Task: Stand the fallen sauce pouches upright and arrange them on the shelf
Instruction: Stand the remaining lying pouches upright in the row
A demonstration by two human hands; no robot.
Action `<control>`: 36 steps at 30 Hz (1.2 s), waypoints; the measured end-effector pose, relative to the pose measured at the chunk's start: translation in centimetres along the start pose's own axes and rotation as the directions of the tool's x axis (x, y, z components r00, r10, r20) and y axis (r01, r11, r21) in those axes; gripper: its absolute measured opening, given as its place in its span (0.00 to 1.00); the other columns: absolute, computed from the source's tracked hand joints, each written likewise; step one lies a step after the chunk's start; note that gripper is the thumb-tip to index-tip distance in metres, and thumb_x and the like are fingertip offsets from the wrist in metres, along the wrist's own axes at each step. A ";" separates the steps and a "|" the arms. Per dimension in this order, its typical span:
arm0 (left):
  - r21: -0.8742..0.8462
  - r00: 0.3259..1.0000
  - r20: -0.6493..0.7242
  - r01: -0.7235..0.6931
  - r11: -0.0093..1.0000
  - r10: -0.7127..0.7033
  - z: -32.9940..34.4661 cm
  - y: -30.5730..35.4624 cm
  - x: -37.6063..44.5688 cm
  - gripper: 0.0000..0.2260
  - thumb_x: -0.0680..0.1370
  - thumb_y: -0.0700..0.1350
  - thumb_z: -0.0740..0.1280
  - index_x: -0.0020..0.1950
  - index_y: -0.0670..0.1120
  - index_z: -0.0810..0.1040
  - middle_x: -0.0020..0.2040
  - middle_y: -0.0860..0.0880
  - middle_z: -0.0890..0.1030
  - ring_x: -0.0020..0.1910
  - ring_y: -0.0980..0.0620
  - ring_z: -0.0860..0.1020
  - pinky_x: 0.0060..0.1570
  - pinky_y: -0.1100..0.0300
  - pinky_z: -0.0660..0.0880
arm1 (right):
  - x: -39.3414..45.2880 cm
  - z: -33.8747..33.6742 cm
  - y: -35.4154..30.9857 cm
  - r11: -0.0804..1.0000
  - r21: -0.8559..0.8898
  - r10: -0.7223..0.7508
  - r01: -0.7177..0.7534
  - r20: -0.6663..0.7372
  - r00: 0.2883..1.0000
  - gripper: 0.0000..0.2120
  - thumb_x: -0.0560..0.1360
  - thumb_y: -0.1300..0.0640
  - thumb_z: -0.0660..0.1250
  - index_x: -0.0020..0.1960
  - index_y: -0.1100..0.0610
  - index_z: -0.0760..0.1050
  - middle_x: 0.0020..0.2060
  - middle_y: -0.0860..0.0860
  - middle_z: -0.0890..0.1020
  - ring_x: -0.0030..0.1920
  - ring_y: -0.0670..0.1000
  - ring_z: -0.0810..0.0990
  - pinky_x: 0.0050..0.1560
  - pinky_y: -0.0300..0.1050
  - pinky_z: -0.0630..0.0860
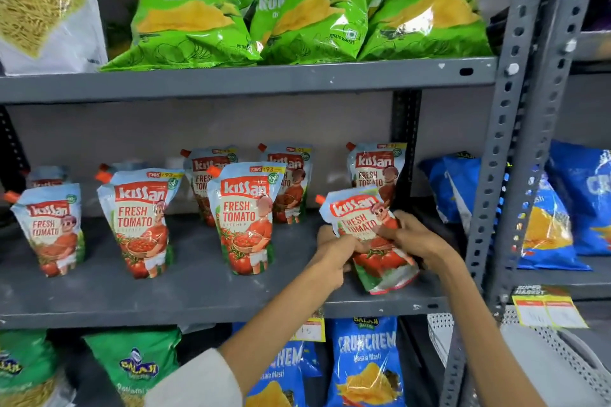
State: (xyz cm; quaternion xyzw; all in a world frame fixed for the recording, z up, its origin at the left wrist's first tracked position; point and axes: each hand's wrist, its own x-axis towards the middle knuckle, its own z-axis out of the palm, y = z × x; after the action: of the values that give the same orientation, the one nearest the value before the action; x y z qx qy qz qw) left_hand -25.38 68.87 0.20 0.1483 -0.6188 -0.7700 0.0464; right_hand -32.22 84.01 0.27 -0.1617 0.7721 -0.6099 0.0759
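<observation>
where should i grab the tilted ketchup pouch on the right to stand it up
Hold the tilted ketchup pouch by its two side edges around the middle, coming from the front, as the left hand and right hand do now. Its top leans left with the orange spout at the upper left corner, and its wide base gusset faces down, so a side grip likely lets you rotate it upright.

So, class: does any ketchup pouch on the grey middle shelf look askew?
Yes: the red-and-blue ketchup pouch held by the left hand and right hand tilts, unlike the upright front-row pouch.

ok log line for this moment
step: standing pouch | held pouch: tilted, base on shelf | left hand: gripping | right hand: gripping
</observation>
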 end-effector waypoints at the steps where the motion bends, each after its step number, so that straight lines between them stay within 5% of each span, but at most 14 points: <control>1: 0.025 0.994 -0.004 -0.112 0.993 0.112 -0.5 0.1 0.2 0.22 0.68 0.28 0.73 0.52 0.50 0.72 0.48 0.50 0.83 0.48 0.52 0.81 0.37 0.59 0.77 | -0.4 0.5 -0.5 0.994 0.051 -0.097 0.099 -0.038 0.995 0.10 0.77 0.63 0.68 0.57 0.54 0.74 0.53 0.53 0.85 0.47 0.47 0.86 0.43 0.39 0.83; 4: 0.144 0.900 0.030 -0.435 0.889 0.436 -1.8 0.8 0.6 0.28 0.68 0.32 0.76 0.50 0.62 0.70 0.51 0.55 0.83 0.52 0.58 0.82 0.41 0.66 0.79 | -0.9 1.9 -1.8 0.933 0.104 -0.327 0.345 -0.161 0.931 0.15 0.79 0.65 0.65 0.60 0.51 0.68 0.55 0.48 0.81 0.54 0.44 0.83 0.47 0.38 0.83; 7: 0.304 0.785 0.094 -0.609 0.733 0.613 -3.1 0.2 1.6 0.30 0.71 0.35 0.76 0.58 0.63 0.67 0.54 0.62 0.78 0.57 0.59 0.80 0.50 0.60 0.82 | -0.9 3.2 -0.8 0.903 0.030 -0.415 0.428 -0.190 0.890 0.24 0.80 0.64 0.63 0.72 0.56 0.59 0.61 0.47 0.78 0.61 0.43 0.80 0.58 0.41 0.80; 9: 0.335 0.794 0.153 -0.601 0.725 0.588 -4.0 -1.0 2.3 0.29 0.73 0.36 0.75 0.66 0.57 0.66 0.58 0.56 0.78 0.61 0.51 0.79 0.56 0.53 0.81 | -1.1 3.9 0.8 0.926 0.035 -0.366 0.376 -0.158 0.917 0.27 0.81 0.62 0.62 0.76 0.57 0.54 0.65 0.51 0.77 0.64 0.47 0.78 0.62 0.49 0.79; 12: 0.327 0.851 0.223 -0.524 0.786 0.475 -5.6 -2.8 3.1 0.33 0.72 0.41 0.77 0.72 0.53 0.65 0.64 0.47 0.77 0.62 0.50 0.78 0.53 0.60 0.80 | -1.1 4.3 2.6 0.944 0.070 -0.307 0.322 -0.165 0.937 0.26 0.81 0.57 0.62 0.76 0.56 0.57 0.69 0.55 0.74 0.68 0.52 0.75 0.67 0.56 0.75; 17: 0.395 0.892 0.297 -0.440 0.807 0.341 -5.9 -3.8 3.6 0.35 0.67 0.40 0.81 0.68 0.54 0.68 0.64 0.52 0.77 0.67 0.48 0.75 0.69 0.49 0.74 | -1.3 4.5 3.8 0.965 0.029 -0.259 0.260 -0.053 0.965 0.32 0.75 0.52 0.72 0.71 0.51 0.57 0.63 0.42 0.74 0.60 0.32 0.76 0.52 0.27 0.76; 24: 0.509 0.892 0.278 -0.451 0.734 0.355 -2.9 -3.9 3.9 0.35 0.66 0.41 0.81 0.69 0.50 0.69 0.61 0.54 0.78 0.62 0.50 0.77 0.61 0.57 0.74 | -1.3 2.6 5.2 0.975 -0.075 -0.217 0.209 -0.126 0.968 0.32 0.72 0.60 0.75 0.67 0.55 0.60 0.66 0.58 0.70 0.67 0.53 0.74 0.70 0.55 0.72; 29: 0.518 0.877 0.293 -0.480 0.708 0.381 1.2 -4.6 3.8 0.35 0.66 0.42 0.81 0.69 0.46 0.69 0.65 0.48 0.79 0.63 0.48 0.77 0.65 0.49 0.75 | -2.0 0.2 5.7 0.970 -0.112 -0.239 0.217 -0.259 0.936 0.26 0.74 0.64 0.72 0.63 0.49 0.62 0.67 0.60 0.69 0.68 0.56 0.72 0.72 0.55 0.69; 33: 0.518 0.871 0.295 -0.491 0.700 0.392 1.8 -4.9 4.4 0.35 0.66 0.42 0.81 0.69 0.47 0.69 0.65 0.47 0.80 0.63 0.47 0.77 0.65 0.46 0.75 | -2.4 0.2 5.4 0.956 -0.109 -0.292 0.271 -0.301 0.908 0.25 0.74 0.69 0.71 0.63 0.53 0.64 0.64 0.58 0.73 0.65 0.55 0.75 0.62 0.42 0.73; 36: 0.506 0.874 0.308 -0.484 0.714 0.375 1.5 -5.0 4.7 0.36 0.66 0.43 0.81 0.69 0.46 0.69 0.66 0.46 0.79 0.65 0.46 0.77 0.66 0.46 0.75 | -2.4 0.7 5.6 0.958 -0.119 -0.285 0.259 -0.344 0.895 0.30 0.72 0.68 0.72 0.69 0.61 0.65 0.67 0.59 0.72 0.69 0.57 0.71 0.70 0.50 0.69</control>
State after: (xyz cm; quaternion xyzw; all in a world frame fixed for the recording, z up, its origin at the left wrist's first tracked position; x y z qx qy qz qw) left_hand -29.74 70.19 -5.13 -0.0644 -0.8381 -0.5280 0.1214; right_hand -30.60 85.34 -5.47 -0.1570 0.7635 -0.6064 -0.1575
